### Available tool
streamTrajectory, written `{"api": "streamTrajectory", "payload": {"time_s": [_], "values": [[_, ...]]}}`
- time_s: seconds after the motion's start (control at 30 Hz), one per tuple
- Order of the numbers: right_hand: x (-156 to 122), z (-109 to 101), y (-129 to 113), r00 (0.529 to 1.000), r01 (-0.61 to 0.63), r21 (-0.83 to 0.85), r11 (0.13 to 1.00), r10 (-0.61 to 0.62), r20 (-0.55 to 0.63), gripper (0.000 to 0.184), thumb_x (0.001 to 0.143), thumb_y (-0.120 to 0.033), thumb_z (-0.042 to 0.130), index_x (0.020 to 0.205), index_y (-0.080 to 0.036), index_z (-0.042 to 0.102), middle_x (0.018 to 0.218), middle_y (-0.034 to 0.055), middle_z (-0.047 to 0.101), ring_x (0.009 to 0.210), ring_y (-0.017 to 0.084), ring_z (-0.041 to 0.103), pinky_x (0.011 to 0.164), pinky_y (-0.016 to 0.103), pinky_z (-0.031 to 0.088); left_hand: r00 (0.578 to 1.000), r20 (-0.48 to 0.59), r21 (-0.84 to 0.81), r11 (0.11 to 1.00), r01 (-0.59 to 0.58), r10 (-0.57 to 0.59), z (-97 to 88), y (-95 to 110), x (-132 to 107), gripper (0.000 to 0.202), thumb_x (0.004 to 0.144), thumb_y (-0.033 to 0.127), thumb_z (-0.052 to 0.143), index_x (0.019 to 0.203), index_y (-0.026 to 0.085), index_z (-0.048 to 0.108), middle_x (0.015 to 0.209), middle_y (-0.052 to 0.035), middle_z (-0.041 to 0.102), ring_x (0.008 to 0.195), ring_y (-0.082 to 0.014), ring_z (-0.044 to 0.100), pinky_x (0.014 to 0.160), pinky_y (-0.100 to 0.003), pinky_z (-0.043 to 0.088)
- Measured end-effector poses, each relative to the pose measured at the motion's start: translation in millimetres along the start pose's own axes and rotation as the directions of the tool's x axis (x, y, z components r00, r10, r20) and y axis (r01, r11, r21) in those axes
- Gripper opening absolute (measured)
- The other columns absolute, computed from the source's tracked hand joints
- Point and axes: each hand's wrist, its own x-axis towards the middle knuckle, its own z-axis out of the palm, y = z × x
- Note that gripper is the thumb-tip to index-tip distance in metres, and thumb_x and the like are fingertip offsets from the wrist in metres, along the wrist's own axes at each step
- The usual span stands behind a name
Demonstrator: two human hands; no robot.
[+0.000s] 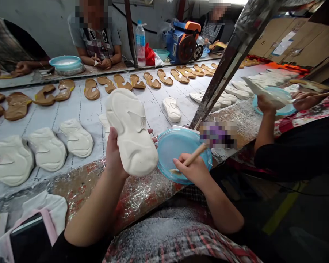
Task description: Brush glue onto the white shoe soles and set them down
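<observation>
Nearest: left hand (115, 157), gripping one upraised white sole (133, 135) above the counter (84, 179); right hand (194, 168), closed round a wooden-handled brush (196, 154), bristles down in a blue bowl (165, 176). Brush and sole stand apart. I judge this piece unfinished, though whether it carries any coat I cannot tell. Left of the left hand: a row of pale soles (14, 159), coating likewise unclear to me. Beyond the hands: one lone sole (172, 109), unheld. Farthest in my list: a row of brown insoles (91, 89), lying separate from the white pieces.
</observation>
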Motion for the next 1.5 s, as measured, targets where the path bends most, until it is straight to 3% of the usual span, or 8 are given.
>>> {"api": "streamTrajectory", "payload": {"time_s": [0.3, 0.37, 0.5, 0.8, 1.0, 1.3, 1.4, 1.5], "values": [[-24, -21, -48, 0.975, 0.210, 0.220, 0.953, -0.220, 0.022, 0.039, 0.092, -0.050, 0.064, 0.067, -0.019, 0.059, 0.056, -0.0025, 0.055, 0.049, 0.011, 0.050, 0.047, 0.024, 0.041, 0.998, 0.068, 0.097, 0.995, 0.000, -0.007, -16.1, -28, -53, 0.087, 0.074, 0.088, 0.058, 0.120, 0.016, 0.072, 0.112, -0.0160, 0.073, 0.097, -0.0366, 0.072, 0.079, -0.046, 0.063], [-31, -28, -71, 0.895, 0.425, 0.289, 0.858, -0.446, 0.007, 0.024, 0.089, -0.041, 0.071, 0.078, -0.020, 0.068, 0.064, -0.0009, 0.063, 0.057, 0.013, 0.058, 0.054, 0.026, 0.048, 0.991, 0.131, 0.085, 0.996, 0.031, -0.043, -11.3, -33, -59, 0.088, 0.072, 0.089, 0.059, 0.118, 0.016, 0.074, 0.115, -0.0164, 0.073, 0.100, -0.0374, 0.072, 0.084, -0.047, 0.062], [-36, -34, -115, 0.509, 0.856, 0.111, 0.505, -0.861, 0.000, 0.004, 0.092, -0.019, 0.073, 0.096, -0.018, 0.073, 0.073, 0.0035, 0.071, 0.065, 0.015, 0.065, 0.065, 0.032, 0.053, 0.958, 0.264, 0.005, 0.994, 0.113, -0.111, -2.5, -39, -70, 0.090, 0.072, 0.089, 0.058, 0.121, 0.015, 0.075, 0.116, -0.0142, 0.074, 0.114, -0.0394, 0.068, 0.097, -0.046, 0.059], [-37, -19, -124, 0.384, 0.922, -0.054, 0.383, -0.923, 0.016, 0.017, 0.098, -0.027, 0.065, 0.084, -0.017, 0.067, 0.066, 0.0006, 0.068, 0.059, 0.013, 0.063, 0.059, 0.031, 0.051, 0.983, 0.181, -0.054, 0.998, -0.020, 0.030, 5.5, -31, -78, 0.072, 0.079, 0.079, 0.064, 0.117, 0.018, 0.075, 0.113, -0.0097, 0.075, 0.124, -0.0360, 0.064, 0.097, -0.042, 0.061], [-44, -29, -118, 0.444, 0.892, -0.124, 0.434, -0.893, 0.069, 0.004, 0.094, -0.020, 0.070, 0.091, -0.019, 0.068, 0.068, 0.0014, 0.068, 0.062, 0.014, 0.065, 0.063, 0.030, 0.054, 0.959, 0.280, -0.053, 0.997, 0.058, -0.041, 9.8, -19, -83, 0.085, 0.083, 0.086, 0.046, 0.121, 0.015, 0.072, 0.108, -0.0153, 0.074, 0.105, -0.0359, 0.070, 0.086, -0.043, 0.062], [-55, -37, -109, 0.472, 0.864, 0.091, 0.495, -0.860, 0.195, 0.024, 0.104, -0.033, 0.054, 0.087, -0.019, 0.064, 0.058, 0.0001, 0.061, 0.051, 0.013, 0.057, 0.056, 0.030, 0.048, 0.997, 0.067, -0.054, 0.997, 0.049, -0.045, 14.2, -2, -74, 0.084, 0.085, 0.086, 0.040, 0.115, 0.015, 0.074, 0.104, -0.0150, 0.075, 0.079, -0.0303, 0.071, 0.067, -0.043, 0.063], [-53, -36, -109, 0.547, 0.820, 0.121, 0.559, -0.828, 0.122, 0.017, 0.102, -0.030, 0.061, 0.093, -0.017, 0.066, 0.070, 0.0039, 0.069, 0.063, 0.014, 0.066, 0.066, 0.032, 0.053, 0.996, 0.087, -0.069, 0.997, 0.025, -0.019, 13.9, -1, -72, 0.086, 0.088, 0.085, 0.034, 0.118, 0.015, 0.073, 0.107, -0.0153, 0.075, 0.082, -0.0320, 0.072, 0.072, -0.047, 0.063], [-50, -30, -105, 0.518, 0.854, 0.041, 0.519, -0.855, 0.018, 0.015, 0.100, -0.026, 0.059, 0.089, -0.018, 0.064, 0.065, 0.0022, 0.067, 0.057, 0.014, 0.063, 0.061, 0.032, 0.051, 0.998, 0.066, -0.090, 0.996, 0.016, -0.010, 15.0, 0, -67, 0.088, 0.091, 0.083, 0.025, 0.116, 0.014, 0.073, 0.108, -0.0163, 0.075, 0.097, -0.0370, 0.071, 0.080, -0.051, 0.062]]}}
